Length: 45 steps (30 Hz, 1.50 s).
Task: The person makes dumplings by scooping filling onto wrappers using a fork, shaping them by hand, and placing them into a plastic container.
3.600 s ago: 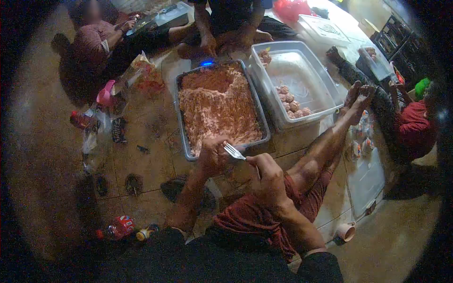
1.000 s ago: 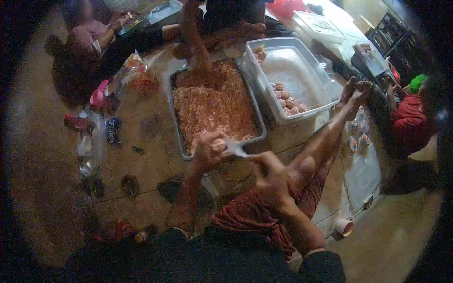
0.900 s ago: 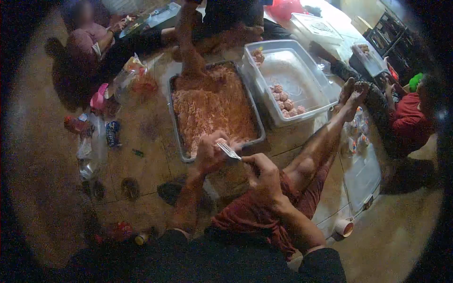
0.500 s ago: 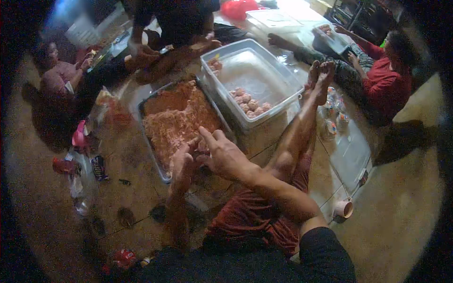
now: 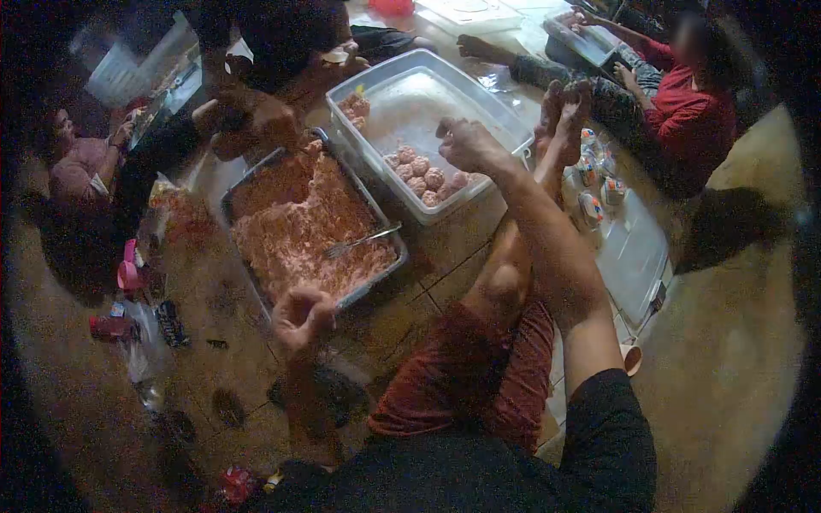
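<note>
My left hand [image 5: 305, 318] is beside the near edge of a tray [image 5: 248, 278] full of ground meat [image 5: 299, 231]. Its fingers curl in toward the thumb, and I see nothing between them. A fork [image 5: 363, 241] lies across the meat at the right side. Over a clear plastic bin [image 5: 342, 141] is my right hand [image 5: 473, 147], fingers bent and closed; whatever they hold, if anything, is hidden. Several meatballs [image 5: 416, 175] sit in the bin's near corner, just left of and below that hand. Another clump of meat [image 5: 353, 109] lies at the bin's left end.
My outstretched legs [image 5: 505, 274] flank the bin on the right. Beyond them lie a clear lid [image 5: 633, 256], several small wrapped packs [image 5: 603, 184] and a cup [image 5: 631, 359]. Other people sit around, one in red [image 5: 693, 128] with another bin [image 5: 581, 38]. Wrappers [image 5: 141, 342] litter the left floor.
My hands were together over the meat and have parted. The right moved up and right over the bin; the left stayed near the tray's edge. The fork now shows. The view shifted somewhat.
</note>
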{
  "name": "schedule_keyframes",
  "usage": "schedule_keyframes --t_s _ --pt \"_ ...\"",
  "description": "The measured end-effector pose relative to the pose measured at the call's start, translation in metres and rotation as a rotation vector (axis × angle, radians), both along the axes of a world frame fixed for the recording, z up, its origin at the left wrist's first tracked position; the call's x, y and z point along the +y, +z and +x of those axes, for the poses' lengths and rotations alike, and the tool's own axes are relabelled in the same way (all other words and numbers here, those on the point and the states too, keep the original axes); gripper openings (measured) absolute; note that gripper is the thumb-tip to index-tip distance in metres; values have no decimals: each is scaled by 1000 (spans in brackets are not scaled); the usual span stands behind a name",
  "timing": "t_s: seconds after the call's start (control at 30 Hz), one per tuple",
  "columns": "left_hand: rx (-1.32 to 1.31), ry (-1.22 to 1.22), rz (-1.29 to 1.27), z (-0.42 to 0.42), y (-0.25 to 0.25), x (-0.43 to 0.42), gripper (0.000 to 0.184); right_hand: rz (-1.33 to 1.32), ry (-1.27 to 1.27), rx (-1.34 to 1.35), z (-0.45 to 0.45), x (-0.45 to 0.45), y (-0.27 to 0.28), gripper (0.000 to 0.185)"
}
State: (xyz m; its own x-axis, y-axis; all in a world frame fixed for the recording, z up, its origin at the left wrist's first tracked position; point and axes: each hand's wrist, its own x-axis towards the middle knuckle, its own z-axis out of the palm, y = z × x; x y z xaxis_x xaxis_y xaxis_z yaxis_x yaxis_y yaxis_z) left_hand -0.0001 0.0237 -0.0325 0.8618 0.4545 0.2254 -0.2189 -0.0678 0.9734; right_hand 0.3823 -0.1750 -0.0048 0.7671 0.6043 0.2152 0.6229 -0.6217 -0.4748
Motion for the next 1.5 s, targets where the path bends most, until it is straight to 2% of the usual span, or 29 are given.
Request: schedule_keyframes --t_s 0.03,0.1,0.17,0.2,0.3,0.37,0.4,0.47,0.5,0.57,0.63,0.67,0.7,0.77,0.83,0.87,0.93,0.97,1.03,1.07,1.1,1.13,1.2,1.27,1.33,1.37,1.4,1.43,1.5 --pt "31 -101 -169 -2 -4 0 18 -85 61 54 13 2 -15 23" --pt "-12 -139 -172 -7 2 -5 11 -172 123 109 13 3 -7 27" --pt "281 -128 -120 -17 5 -9 15 -365 80 358 -3 2 19 34" --pt "287 -126 -122 -19 2 -10 15 -365 83 364 0 1 15 34" --pt "318 -178 -175 -24 -8 -12 29 -392 247 230 6 -9 5 40" --pt "322 -177 -172 -23 -7 -15 30 -28 18 242 4 -12 1 35" --pt "326 -171 -169 -22 -6 -17 32 -30 21 240 4 -13 0 35" --pt "288 -185 -186 -16 -9 -18 35 281 32 -45 3 -10 -3 27" --pt "255 -197 -197 -15 -12 -17 39 285 47 -41 -10 -6 13 27" --pt "220 -160 -188 -16 -23 -17 43 67 70 64 -43 2 42 31" --pt "180 -133 -168 -17 -27 -14 48 -6 391 -247 -74 20 30 27" --pt "115 -180 -262 -15 -26 -13 55 -69 481 -239 -92 30 25 21" --pt "46 -232 -356 -13 -26 -13 62 -5 516 -168 -101 42 -5 15" --pt "-102 -248 -340 -9 -23 -18 84 122 586 -23 -120 65 -65 25" --pt "-148 -177 -754 -12 -7 -17 103 -203 585 -247 -147 77 -67 28" --pt "-147 -190 -887 -16 4 -17 113 -175 621 -256 -158 88 -68 28" --pt "-211 -182 -922 -26 0 -12 114 -356 658 -180 -158 91 -73 25" --pt "-262 -225 -989 -30 -3 -8 114 -315 657 -214 -153 92 -90 25" --pt "-291 -252 -1019 -38 -6 -4 117 -231 593 -228 -156 86 -81 23" --pt "-288 -232 -1043 -41 -6 -4 118 -186 534 -207 -166 78 -50 20" --pt "-283 -218 -1069 -43 -7 -3 120 -212 467 -33 -173 78 -35 19" --pt "-288 -216 -1073 -44 -9 -3 120 -217 470 -36 -180 75 -32 19" --pt "-343 -217 -1182 -40 -16 -4 123 230 414 10 -197 59 -25 23" --pt "-304 -188 -1117 -34 -29 -6 125 269 554 84 -231 44 -8 18" --pt "-261 -160 -1050 -24 -36 -12 126 301 596 92 -266 35 -21 21" --pt "-202 -132 -846 -19 -38 -16 125 159 611 73 -278 31 -26 30" --pt "-142 -104 -641 -15 -40 -19 124 109 554 41 -282 33 -33 30" --pt "-142 -111 -645 -17 -50 -16 124 62 497 10 -284 34 -37 30" --pt "-94 -328 -465 -30 -79 -5 112 -26 385 33 -259 39 -19 26"
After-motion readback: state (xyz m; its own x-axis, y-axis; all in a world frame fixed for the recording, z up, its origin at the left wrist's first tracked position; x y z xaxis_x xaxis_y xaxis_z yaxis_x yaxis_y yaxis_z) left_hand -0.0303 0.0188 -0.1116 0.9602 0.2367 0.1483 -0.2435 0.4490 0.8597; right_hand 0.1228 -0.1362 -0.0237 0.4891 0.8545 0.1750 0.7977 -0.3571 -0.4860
